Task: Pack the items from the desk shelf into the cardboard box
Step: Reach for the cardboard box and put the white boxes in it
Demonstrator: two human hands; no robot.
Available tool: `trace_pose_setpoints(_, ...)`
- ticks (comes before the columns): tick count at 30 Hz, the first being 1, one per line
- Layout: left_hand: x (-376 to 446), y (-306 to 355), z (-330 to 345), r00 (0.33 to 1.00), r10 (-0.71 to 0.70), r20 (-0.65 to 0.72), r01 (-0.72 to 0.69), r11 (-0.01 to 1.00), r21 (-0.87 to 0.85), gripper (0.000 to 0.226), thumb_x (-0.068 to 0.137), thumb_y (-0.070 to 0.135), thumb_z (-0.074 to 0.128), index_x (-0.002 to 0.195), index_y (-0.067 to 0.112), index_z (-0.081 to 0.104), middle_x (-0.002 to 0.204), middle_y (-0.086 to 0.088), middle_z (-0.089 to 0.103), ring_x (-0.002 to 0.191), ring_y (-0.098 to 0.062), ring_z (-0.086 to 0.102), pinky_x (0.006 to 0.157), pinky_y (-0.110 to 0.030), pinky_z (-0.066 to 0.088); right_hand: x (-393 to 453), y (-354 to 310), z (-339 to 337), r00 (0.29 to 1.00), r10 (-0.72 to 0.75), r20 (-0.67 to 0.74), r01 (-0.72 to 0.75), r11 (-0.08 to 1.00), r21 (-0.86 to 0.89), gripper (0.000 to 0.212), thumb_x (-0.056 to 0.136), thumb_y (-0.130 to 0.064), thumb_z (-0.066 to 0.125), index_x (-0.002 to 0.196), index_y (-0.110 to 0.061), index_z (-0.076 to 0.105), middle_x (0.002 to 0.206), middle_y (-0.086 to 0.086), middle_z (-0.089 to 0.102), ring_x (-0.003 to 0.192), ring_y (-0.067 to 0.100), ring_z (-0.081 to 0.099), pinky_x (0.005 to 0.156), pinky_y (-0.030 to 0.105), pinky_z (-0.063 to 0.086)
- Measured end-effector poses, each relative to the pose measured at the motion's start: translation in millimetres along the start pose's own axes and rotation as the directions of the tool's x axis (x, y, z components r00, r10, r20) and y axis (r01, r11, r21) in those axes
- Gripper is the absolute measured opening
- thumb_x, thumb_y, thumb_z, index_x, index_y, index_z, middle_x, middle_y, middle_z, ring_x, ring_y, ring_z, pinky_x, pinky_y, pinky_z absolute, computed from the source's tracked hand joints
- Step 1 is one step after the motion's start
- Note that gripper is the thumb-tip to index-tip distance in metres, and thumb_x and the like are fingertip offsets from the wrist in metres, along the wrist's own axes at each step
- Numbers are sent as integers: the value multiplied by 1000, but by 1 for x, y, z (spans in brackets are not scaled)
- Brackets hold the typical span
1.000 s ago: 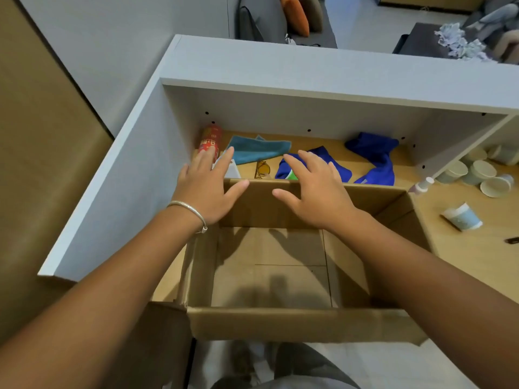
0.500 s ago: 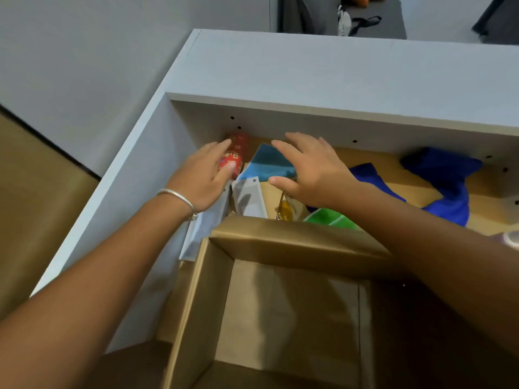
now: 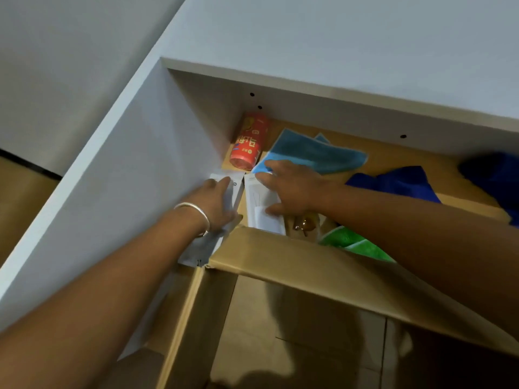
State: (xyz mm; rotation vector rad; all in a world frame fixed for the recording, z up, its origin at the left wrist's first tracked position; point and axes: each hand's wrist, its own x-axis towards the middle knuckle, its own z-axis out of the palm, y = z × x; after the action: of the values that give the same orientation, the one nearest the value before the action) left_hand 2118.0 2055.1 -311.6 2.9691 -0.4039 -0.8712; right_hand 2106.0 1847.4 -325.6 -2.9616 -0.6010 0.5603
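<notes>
Cardboard box (image 3: 295,313) sits empty below the desk shelf (image 3: 393,155), nothing packed yet; blue cloths (image 3: 317,153), red canister (image 3: 248,144), glasses remain shelved; box's raised flap partly blocks the reach; left hand (image 3: 216,203) and right hand (image 3: 292,189) each grip a white packet (image 3: 262,209).

The red can (image 3: 248,143) lying at the back left of the shelf carries white printing and a yellow smiley-like mark — possibly Chinese characters, but too blurred to read. The two white packets (image 3: 259,204) show only faint grey marks — nothing legible.
</notes>
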Motion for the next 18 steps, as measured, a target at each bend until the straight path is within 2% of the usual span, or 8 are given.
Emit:
trace_pose_setpoints(3, -4, -4, 14, 999, 26, -34, -23, 997, 68, 90, 79, 54, 65, 148, 22, 16, 147, -9, 33, 124, -33, 45, 100, -43, 43, 11, 1, 10, 997, 47, 64, -52, 995, 82, 89, 80, -71, 52, 150, -29, 17, 160, 3, 12, 143, 28, 20, 109, 48, 30)
trace_pose_setpoints(5, -9, -4, 21, 995, 52, -80, -47, 996, 69, 90, 80, 53, 64, 148, 17, 16, 145, -12, 33, 122, -35, 45, 98, -43, 42, 19, -2, 14, 993, 108, 50, -113, 984, 135, 89, 79, -71, 53, 149, -27, 19, 157, 4, 20, 139, 29, 28, 104, 47, 35)
trace_pose_setpoints(7, -16, -5, 27, 993, 44, -105, -37, 997, 62, 85, 83, 47, 61, 147, 14, 16, 144, -13, 34, 121, -36, 45, 95, -43, 42, 26, -9, 15, 988, 156, 14, -156, 982, 105, 91, 77, -74, 52, 147, -26, 21, 153, 6, 26, 134, 30, 34, 99, 46, 40)
trace_pose_setpoints(12, -32, -16, 44, 991, 42, -128, -33, 997, 72, 68, 88, 36, 56, 144, 15, 22, 143, -9, 37, 122, -30, 45, 95, -38, 45, 34, -34, 13, 978, 201, -49, -201, 980, 13, 97, 74, -79, 49, 148, -24, 22, 155, 11, 23, 137, 34, 29, 96, 46, 43)
trace_pose_setpoints(18, -35, -23, 62, 989, 43, -140, -34, 997, 70, 70, 92, 29, 56, 148, 20, 14, 154, -2, 22, 139, -25, 26, 107, -37, 36, 40, -52, 17, 956, 287, -61, -278, 952, 126, 82, 76, -57, 66, 141, -20, 32, 143, 9, 32, 126, 29, 35, 86, 33, 44)
